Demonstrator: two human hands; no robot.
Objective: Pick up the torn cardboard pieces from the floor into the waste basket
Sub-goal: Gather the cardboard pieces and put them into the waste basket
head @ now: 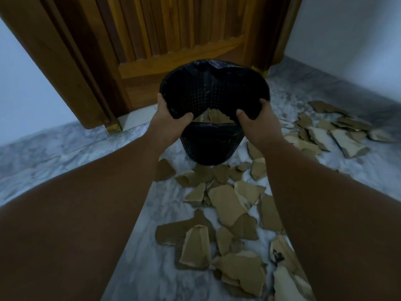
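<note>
While left hand (171, 118), right hand (258, 122) grip basket (212, 146), cardboard (227, 205) litters marble floor (65, 153) before door (173, 40).

left hand (171, 121) + right hand (259, 124) grip waste basket (208, 146) rim | torn cardboard pieces (227, 205) strewn on floor (65, 148)

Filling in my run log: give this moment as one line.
left hand: grips waste basket rim | right hand: grips rim | cardboard pieces: some inside, most on floor
</note>
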